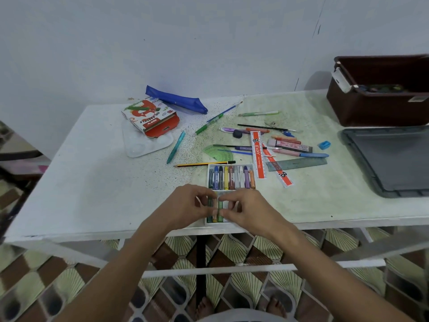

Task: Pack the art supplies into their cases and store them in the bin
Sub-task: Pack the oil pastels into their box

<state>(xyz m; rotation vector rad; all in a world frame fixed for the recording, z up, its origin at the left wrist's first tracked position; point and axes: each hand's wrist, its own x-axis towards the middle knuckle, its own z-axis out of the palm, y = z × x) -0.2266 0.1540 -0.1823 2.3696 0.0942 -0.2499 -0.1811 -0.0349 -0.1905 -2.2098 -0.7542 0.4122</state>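
A white pastel tray (232,166) lies at the table's near edge; its far row is full of coloured oil pastels (231,177). My left hand (190,205) and my right hand (248,209) both rest over the near row, fingertips pinching the green and orange pastels (217,209) lying there. The red oil-pastel box (151,118) lies open at the back left, beside a blue pencil pouch (176,99). Pens, pencils, rulers (258,156) and erasers are scattered across the middle. The brown bin (376,108) stands at the back right.
The bin's grey lid (390,159) lies flat at the right edge. A clear paint palette (144,145) sits under the pastel box. A green protractor (218,152), a blue sharpener (324,145) and a yellow pencil (204,163) lie near the tray. Patterned floor below.
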